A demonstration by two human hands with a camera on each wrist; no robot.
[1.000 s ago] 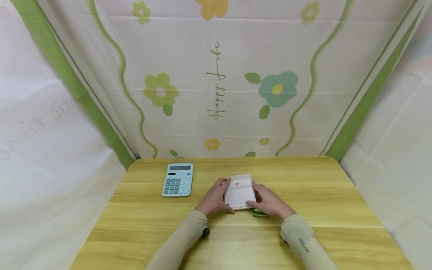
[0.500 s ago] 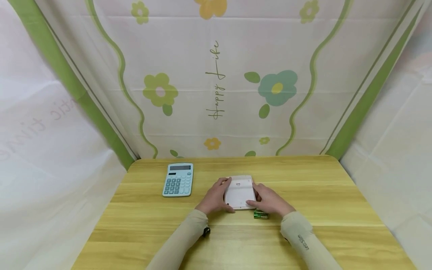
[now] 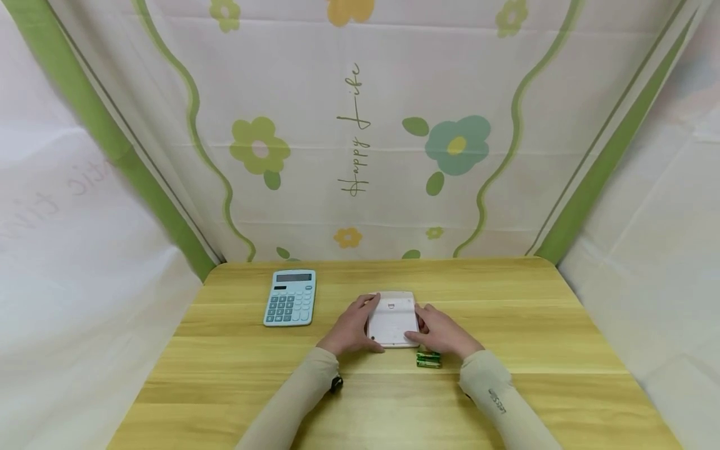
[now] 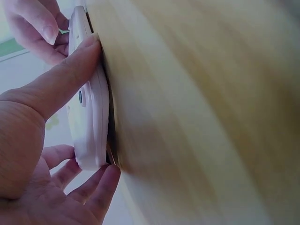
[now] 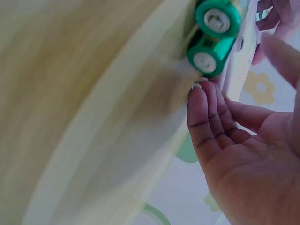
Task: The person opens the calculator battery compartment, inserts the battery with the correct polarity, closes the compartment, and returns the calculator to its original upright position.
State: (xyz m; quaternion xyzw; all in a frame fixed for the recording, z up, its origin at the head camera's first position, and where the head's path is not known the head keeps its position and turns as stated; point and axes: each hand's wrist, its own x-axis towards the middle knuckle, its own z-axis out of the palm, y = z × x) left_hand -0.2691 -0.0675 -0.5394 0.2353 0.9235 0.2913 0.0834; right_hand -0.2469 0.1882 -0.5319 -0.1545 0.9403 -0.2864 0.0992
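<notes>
In the head view, a person has both forearms above a yellow-brown wooden desk. The left hand and the right hand hold a pale pinkish-white, flat plastic device with rounded corners, placed in the middle part of the desk. A small dark mark is printed near its far end, but it is too small for me to read. Two green cylindrical batteries lie side by side near its closest right corner. Well apart on the left is a light blue plastic calculator with grey-blue and pale keys; I cannot read the signs on them. The beige right sleeve carries dark letters which look like "LetsSlim". On the white flowered cloth behind the desk, "Happy Life" is written sideways in green script. The white cloth at the left shows faint reversed letters, of which I can read "tic".

In the left wrist view, the left thumb lies along the near side of the device, and the other fingers are spread at its end, with tips at the lower edge.

In the right wrist view, the right fingers are bent and close together, their tips at the device's edge beside the batteries; the thumb stands apart from them. The batteries show their round silvery ends, without readable print.
</notes>
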